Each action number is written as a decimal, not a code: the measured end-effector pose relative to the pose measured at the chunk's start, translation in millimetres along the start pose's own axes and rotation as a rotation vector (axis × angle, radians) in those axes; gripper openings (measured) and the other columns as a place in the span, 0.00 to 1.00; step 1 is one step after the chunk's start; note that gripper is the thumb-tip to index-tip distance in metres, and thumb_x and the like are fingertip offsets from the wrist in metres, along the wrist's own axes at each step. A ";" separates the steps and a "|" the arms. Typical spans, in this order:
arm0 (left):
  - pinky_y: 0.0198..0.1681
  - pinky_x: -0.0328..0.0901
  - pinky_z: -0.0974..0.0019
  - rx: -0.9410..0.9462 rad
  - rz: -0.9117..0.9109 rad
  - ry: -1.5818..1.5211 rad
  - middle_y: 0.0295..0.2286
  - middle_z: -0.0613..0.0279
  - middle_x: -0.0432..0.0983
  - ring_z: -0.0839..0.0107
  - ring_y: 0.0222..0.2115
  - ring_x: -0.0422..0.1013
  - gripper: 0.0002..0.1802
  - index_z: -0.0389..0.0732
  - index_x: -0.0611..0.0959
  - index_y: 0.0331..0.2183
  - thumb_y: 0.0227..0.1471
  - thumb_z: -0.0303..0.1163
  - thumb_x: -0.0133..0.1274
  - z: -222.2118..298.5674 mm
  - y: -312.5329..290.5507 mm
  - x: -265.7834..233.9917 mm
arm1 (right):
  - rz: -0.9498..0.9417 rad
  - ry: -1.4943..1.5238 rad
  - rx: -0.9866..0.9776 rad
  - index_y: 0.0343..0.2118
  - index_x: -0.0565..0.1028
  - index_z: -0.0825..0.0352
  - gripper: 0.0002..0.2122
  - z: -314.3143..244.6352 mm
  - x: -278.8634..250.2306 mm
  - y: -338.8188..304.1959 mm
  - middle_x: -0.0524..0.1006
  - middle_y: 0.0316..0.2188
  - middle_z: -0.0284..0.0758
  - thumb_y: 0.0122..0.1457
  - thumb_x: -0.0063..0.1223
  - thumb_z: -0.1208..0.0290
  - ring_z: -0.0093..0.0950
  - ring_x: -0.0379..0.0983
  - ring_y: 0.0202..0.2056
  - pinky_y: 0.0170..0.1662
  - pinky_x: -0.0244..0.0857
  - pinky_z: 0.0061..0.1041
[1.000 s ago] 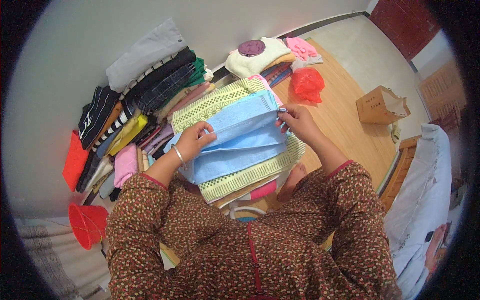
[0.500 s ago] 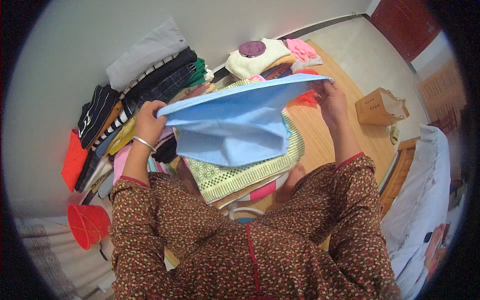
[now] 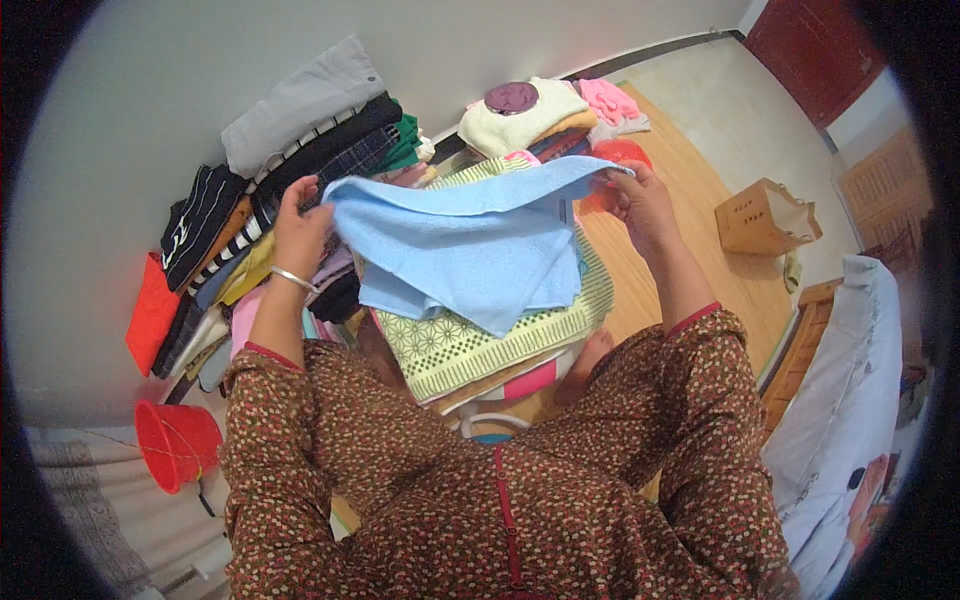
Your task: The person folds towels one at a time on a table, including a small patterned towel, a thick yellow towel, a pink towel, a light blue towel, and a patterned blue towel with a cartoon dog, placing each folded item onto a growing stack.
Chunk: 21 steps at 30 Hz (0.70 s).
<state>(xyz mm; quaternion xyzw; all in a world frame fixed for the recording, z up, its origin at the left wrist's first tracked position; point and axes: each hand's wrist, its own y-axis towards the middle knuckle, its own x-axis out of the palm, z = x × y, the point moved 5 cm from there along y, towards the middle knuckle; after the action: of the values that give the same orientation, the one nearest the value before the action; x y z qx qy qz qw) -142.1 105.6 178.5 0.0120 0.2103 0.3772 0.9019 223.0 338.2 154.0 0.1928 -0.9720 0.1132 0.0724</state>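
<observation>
The left hand point(image 3: 300, 225) pinches one top corner of a light blue towel point(image 3: 465, 245). The right hand point(image 3: 635, 200) pinches the other top corner. Both hands are closed on the cloth and held far apart, so the top edge of the towel is pulled out long between them. The rest of the towel hangs down and folds over itself, likely because only the corners are held up. Its low part rests on a green and white patterned cloth point(image 3: 470, 345), which lies flat on top of a small stack of other folded cloths, right in front of the person.

By the left hand is a long row of folded clothes point(image 3: 280, 190) leaning against the wall, dark ones, striped ones and a grey one. A red bucket point(image 3: 175, 445) sits on the floor lower down. Past the right hand is a cream pile with a purple round thing on top point(image 3: 520, 110), and a pink cloth point(image 3: 610, 100). A brown paper bag point(image 3: 765, 215) stands on the wooden floor, well apart from the hands
</observation>
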 end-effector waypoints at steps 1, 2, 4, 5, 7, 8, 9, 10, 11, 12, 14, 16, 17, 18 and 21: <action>0.41 0.63 0.69 0.059 0.063 0.120 0.41 0.60 0.66 0.71 0.38 0.66 0.24 0.39 0.71 0.43 0.39 0.21 0.51 11.4 -4.9 7.8 | 0.002 -0.002 0.000 0.34 0.69 0.63 0.08 -0.8 2.7 -2.6 0.75 0.30 0.32 0.54 0.49 0.67 0.22 0.73 0.29 0.29 0.62 0.17; 0.42 0.62 0.68 0.274 0.027 0.342 0.41 0.59 0.66 0.69 0.38 0.66 0.22 0.38 0.72 0.42 0.39 0.22 0.52 33.4 -17.3 21.8 | -0.021 -0.061 0.034 0.34 0.69 0.63 0.09 -2.9 8.2 -7.4 0.75 0.29 0.32 0.55 0.49 0.65 0.21 0.72 0.27 0.28 0.62 0.16; 0.43 0.62 0.64 0.565 -0.229 0.489 0.37 0.56 0.70 0.61 0.39 0.66 0.21 0.40 0.73 0.40 0.39 0.24 0.55 44.1 -49.3 59.1 | -0.057 -0.186 0.067 0.32 0.70 0.62 0.10 -0.2 14.8 -7.2 0.75 0.28 0.30 0.55 0.49 0.60 0.18 0.70 0.23 0.26 0.60 0.15; 0.45 0.60 0.61 0.373 -0.560 0.327 0.36 0.56 0.71 0.58 0.41 0.66 0.23 0.42 0.73 0.41 0.37 0.25 0.56 43.0 -70.7 85.1 | -0.057 -0.189 0.066 0.32 0.70 0.62 0.10 -0.8 16.6 -6.9 0.75 0.28 0.30 0.55 0.49 0.60 0.18 0.70 0.23 0.26 0.60 0.15; 0.45 0.60 0.58 0.725 -0.902 0.295 0.37 0.57 0.71 0.58 0.42 0.65 0.26 0.45 0.73 0.41 0.34 0.27 0.58 44.8 -112.7 129.2 | -0.106 -0.176 0.108 0.31 0.70 0.62 0.10 3.0 22.7 -9.7 0.75 0.28 0.30 0.56 0.48 0.60 0.18 0.69 0.23 0.26 0.61 0.16; 0.44 0.60 0.58 0.779 -0.935 0.394 0.36 0.58 0.71 0.58 0.42 0.65 0.25 0.46 0.73 0.41 0.34 0.28 0.58 46.1 -127.5 141.0 | -0.108 -0.182 0.109 0.31 0.70 0.62 0.10 2.0 22.6 -10.4 0.75 0.28 0.30 0.56 0.48 0.60 0.18 0.69 0.23 0.26 0.61 0.16; 0.43 0.60 0.57 0.832 -0.966 0.494 0.36 0.58 0.71 0.58 0.42 0.65 0.24 0.46 0.74 0.40 0.34 0.30 0.57 45.8 -137.6 150.0 | -0.130 -0.137 0.123 0.32 0.70 0.61 0.10 1.8 23.2 -11.3 0.75 0.29 0.30 0.57 0.47 0.60 0.18 0.69 0.24 0.27 0.61 0.16; 0.43 0.60 0.57 0.833 -0.960 0.491 0.36 0.58 0.71 0.58 0.42 0.65 0.24 0.46 0.74 0.40 0.34 0.30 0.57 42.3 -137.6 156.3 | -0.154 -0.090 0.134 0.32 0.70 0.61 0.09 -0.4 24.2 -12.9 0.75 0.29 0.30 0.57 0.46 0.61 0.17 0.70 0.24 0.28 0.61 0.16; 0.42 0.60 0.57 0.887 -0.952 0.590 0.35 0.58 0.70 0.58 0.41 0.66 0.21 0.46 0.74 0.38 0.35 0.30 0.56 35.8 -136.5 160.5 | -0.167 -0.091 0.130 0.32 0.70 0.61 0.09 -0.9 28.4 -13.5 0.75 0.29 0.30 0.57 0.46 0.61 0.17 0.70 0.24 0.28 0.61 0.16; 0.41 0.61 0.57 0.939 -0.944 0.690 0.35 0.59 0.70 0.58 0.40 0.66 0.19 0.46 0.74 0.37 0.37 0.31 0.55 29.0 -134.9 162.8 | -0.193 -0.034 0.147 0.33 0.69 0.61 0.08 0.1 32.6 -15.1 0.76 0.31 0.30 0.58 0.45 0.62 0.17 0.70 0.25 0.29 0.61 0.16; 0.40 0.61 0.57 0.814 -1.037 0.675 0.34 0.60 0.70 0.59 0.39 0.66 0.16 0.46 0.74 0.35 0.38 0.30 0.54 26.1 -121.5 168.5 | -0.208 0.019 0.157 0.35 0.69 0.61 0.08 -0.8 35.2 -19.1 0.76 0.32 0.30 0.58 0.44 0.63 0.17 0.70 0.26 0.30 0.62 0.16; 0.39 0.61 0.56 0.686 -1.133 0.653 0.34 0.61 0.69 0.59 0.38 0.66 0.14 0.46 0.74 0.34 0.39 0.30 0.53 22.9 -115.0 171.5 | -0.216 -0.042 0.148 0.38 0.69 0.61 0.09 -3.3 38.2 -23.6 0.76 0.34 0.30 0.59 0.44 0.64 0.17 0.70 0.26 0.31 0.62 0.16; 0.39 0.61 0.57 0.713 -1.140 0.612 0.34 0.61 0.69 0.59 0.37 0.66 0.14 0.47 0.74 0.34 0.39 0.31 0.53 24.8 -114.2 169.2 | -0.213 -0.044 0.147 0.38 0.69 0.61 0.09 -3.2 36.2 -23.8 0.76 0.34 0.30 0.59 0.44 0.64 0.17 0.70 0.26 0.31 0.62 0.16; 0.38 0.61 0.57 0.739 -1.146 0.571 0.34 0.62 0.69 0.59 0.37 0.66 0.14 0.47 0.74 0.33 0.39 0.31 0.53 26.7 -113.8 166.3 | -0.223 -0.039 0.156 0.39 0.69 0.61 0.09 -1.9 34.8 -23.8 0.76 0.35 0.30 0.59 0.44 0.64 0.17 0.71 0.27 0.31 0.62 0.16; 0.38 0.61 0.59 0.874 -1.081 0.583 0.33 0.62 0.69 0.60 0.37 0.65 0.13 0.48 0.74 0.33 0.39 0.32 0.53 30.8 -122.5 168.0 | -0.207 -0.034 0.167 0.39 0.69 0.61 0.10 -2.2 26.6 -24.2 0.76 0.35 0.29 0.58 0.44 0.64 0.17 0.70 0.28 0.32 0.62 0.16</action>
<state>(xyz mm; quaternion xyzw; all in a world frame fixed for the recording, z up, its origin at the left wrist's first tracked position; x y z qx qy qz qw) 57.9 137.3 122.3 0.1635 0.5478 -0.2481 0.7821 208.4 307.4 165.7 0.2994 -0.9351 0.1824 0.0511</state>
